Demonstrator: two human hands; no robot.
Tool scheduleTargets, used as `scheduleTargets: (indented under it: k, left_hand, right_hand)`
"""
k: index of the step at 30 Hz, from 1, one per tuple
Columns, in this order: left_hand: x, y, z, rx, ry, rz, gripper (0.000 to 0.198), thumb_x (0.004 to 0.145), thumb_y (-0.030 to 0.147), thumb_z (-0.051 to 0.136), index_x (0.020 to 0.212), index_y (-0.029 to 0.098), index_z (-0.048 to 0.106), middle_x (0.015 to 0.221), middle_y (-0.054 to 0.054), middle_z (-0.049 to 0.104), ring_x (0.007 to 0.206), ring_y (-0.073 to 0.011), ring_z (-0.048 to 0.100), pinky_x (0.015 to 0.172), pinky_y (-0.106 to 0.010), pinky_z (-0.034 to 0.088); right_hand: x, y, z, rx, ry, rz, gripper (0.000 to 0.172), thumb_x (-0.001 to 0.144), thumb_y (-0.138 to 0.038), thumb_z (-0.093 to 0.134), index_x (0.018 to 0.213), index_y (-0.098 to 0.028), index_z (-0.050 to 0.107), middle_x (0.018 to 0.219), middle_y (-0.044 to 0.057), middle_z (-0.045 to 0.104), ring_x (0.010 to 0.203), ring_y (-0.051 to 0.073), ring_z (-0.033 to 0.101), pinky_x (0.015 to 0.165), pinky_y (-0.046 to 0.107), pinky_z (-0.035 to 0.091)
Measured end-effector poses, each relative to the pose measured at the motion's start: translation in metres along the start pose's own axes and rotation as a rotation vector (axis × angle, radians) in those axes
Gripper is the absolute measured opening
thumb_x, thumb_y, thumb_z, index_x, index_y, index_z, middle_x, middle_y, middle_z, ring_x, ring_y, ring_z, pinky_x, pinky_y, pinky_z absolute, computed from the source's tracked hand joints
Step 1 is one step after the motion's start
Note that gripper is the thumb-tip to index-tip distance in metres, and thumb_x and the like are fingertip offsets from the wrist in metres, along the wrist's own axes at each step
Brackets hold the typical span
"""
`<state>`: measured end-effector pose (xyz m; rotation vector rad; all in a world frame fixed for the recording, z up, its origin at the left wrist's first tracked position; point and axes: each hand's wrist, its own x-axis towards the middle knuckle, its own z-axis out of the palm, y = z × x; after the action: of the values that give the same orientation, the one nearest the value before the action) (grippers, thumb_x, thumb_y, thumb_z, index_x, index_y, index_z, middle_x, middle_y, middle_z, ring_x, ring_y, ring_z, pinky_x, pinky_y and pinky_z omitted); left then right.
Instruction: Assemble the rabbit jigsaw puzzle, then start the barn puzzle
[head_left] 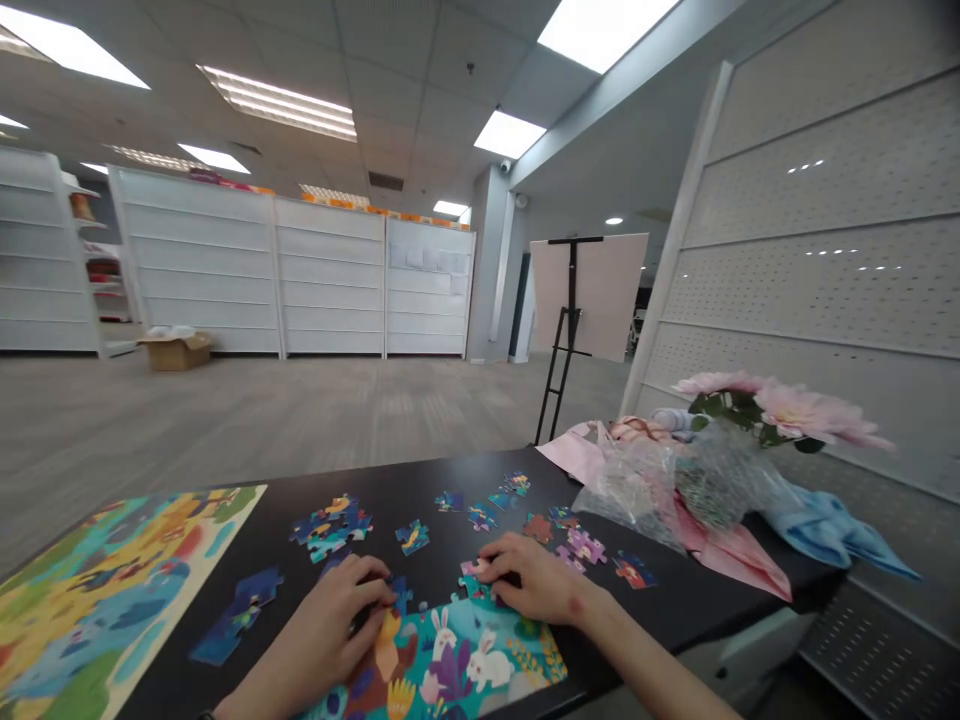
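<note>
A partly joined jigsaw puzzle (450, 660) with white rabbits on teal lies at the near edge of the black table. My left hand (334, 625) rests at its upper left, fingers curved and thumb apart, touching the puzzle beside a dark blue piece (403, 595). At the puzzle's top edge, my right hand (544, 580) has its thumb and fingers closed on a teal and pink puzzle piece (472, 580), partly hidden under the fingertips. Loose pieces lie beyond both hands, among them a joined cluster (332, 525), a yellow-marked piece (412, 537) and purple pieces (585, 546).
A colourful picture sheet (112, 590) covers the table's left side, near a joined blue strip (236, 615). To the right are pink flowers (810, 408), clear plastic wrap (637, 490) and blue cloth (832, 530). An easel (572, 300) stands behind the table.
</note>
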<state>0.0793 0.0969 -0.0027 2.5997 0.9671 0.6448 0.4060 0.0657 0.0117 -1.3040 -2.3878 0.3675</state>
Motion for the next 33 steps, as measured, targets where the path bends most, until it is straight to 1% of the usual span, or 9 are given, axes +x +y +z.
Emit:
scheduleTargets:
  k: [5,8,12,14,20,24,29,31,33]
  left_hand:
    - [-0.001,-0.011,0.006,0.001,0.004,0.029,0.023,0.099,0.032,0.048,0.100,0.031,0.071,0.117,-0.006,0.066,0.107,-0.0255,0.063,0.097,-0.041,0.053]
    - [-0.002,-0.014,0.007,0.006,0.000,0.025,0.023,0.100,0.034,0.048,0.102,0.032,0.071,0.120,-0.006,0.065,0.109,-0.0260,0.063,0.096,-0.041,0.053]
    - [-0.003,-0.011,0.004,0.028,-0.021,0.016,0.024,0.100,0.033,0.047,0.102,0.031,0.070,0.119,-0.007,0.065,0.111,-0.0262,0.063,0.104,-0.046,0.049]
    - [-0.003,-0.008,0.003,0.033,-0.028,0.009,0.023,0.100,0.031,0.046,0.102,0.031,0.070,0.119,-0.007,0.065,0.110,-0.0261,0.063,0.104,-0.047,0.048]
    - [-0.002,0.001,-0.002,0.027,-0.014,-0.003,0.022,0.099,0.027,0.047,0.101,0.029,0.069,0.117,-0.007,0.064,0.108,-0.0253,0.063,0.101,-0.045,0.050]
    - [-0.001,0.003,-0.003,0.028,0.001,0.004,0.023,0.098,0.025,0.047,0.100,0.029,0.069,0.116,-0.006,0.065,0.108,-0.0247,0.064,0.097,-0.042,0.052]
    - [-0.002,-0.004,0.003,0.067,0.014,0.044,0.023,0.099,0.026,0.047,0.102,0.030,0.070,0.116,-0.006,0.066,0.107,-0.0237,0.065,0.098,-0.042,0.054]
    - [-0.002,-0.010,0.006,0.092,0.043,0.079,0.022,0.099,0.028,0.049,0.101,0.031,0.070,0.118,-0.006,0.066,0.108,-0.0240,0.066,0.096,-0.040,0.056]
    - [-0.002,-0.016,0.007,0.109,0.150,0.123,0.020,0.098,0.029,0.051,0.105,0.031,0.070,0.121,-0.006,0.065,0.110,-0.0247,0.066,0.094,-0.039,0.057]
  right_hand:
    - [0.004,-0.001,-0.003,-0.023,-0.047,0.007,0.032,0.084,-0.009,0.060,0.104,-0.025,0.079,0.117,0.004,0.073,0.113,0.019,0.065,0.103,0.029,0.047]
    - [0.005,0.000,-0.005,-0.022,-0.062,0.014,0.029,0.085,-0.009,0.061,0.101,-0.025,0.079,0.117,0.003,0.072,0.111,0.018,0.066,0.102,0.027,0.047]
    - [0.003,0.000,-0.006,-0.017,-0.061,0.011,0.030,0.085,-0.007,0.060,0.099,-0.025,0.079,0.119,0.003,0.071,0.112,0.018,0.065,0.102,0.028,0.047]
    - [0.002,-0.002,-0.007,-0.019,-0.060,0.007,0.031,0.084,-0.006,0.059,0.100,-0.024,0.078,0.118,0.004,0.070,0.112,0.019,0.064,0.102,0.029,0.047]
    - [0.001,-0.009,-0.013,-0.042,-0.081,0.016,0.032,0.085,-0.007,0.056,0.104,-0.023,0.076,0.111,0.006,0.069,0.105,0.019,0.065,0.094,0.028,0.050]
    - [0.000,-0.008,-0.015,-0.070,-0.100,0.024,0.030,0.087,-0.009,0.056,0.103,-0.024,0.077,0.113,0.006,0.069,0.108,0.020,0.064,0.096,0.028,0.048]
    - [0.004,-0.004,-0.004,-0.115,-0.109,0.023,0.030,0.089,-0.011,0.054,0.100,-0.024,0.079,0.112,0.006,0.071,0.107,0.021,0.065,0.092,0.027,0.049]
    - [0.007,-0.002,-0.001,-0.134,-0.097,0.027,0.030,0.084,-0.010,0.058,0.100,-0.025,0.079,0.113,0.005,0.072,0.109,0.022,0.064,0.094,0.028,0.049]
    - [0.005,0.002,-0.006,-0.150,-0.047,0.058,0.039,0.079,-0.006,0.059,0.108,-0.027,0.077,0.121,0.004,0.071,0.114,0.022,0.063,0.100,0.029,0.047]
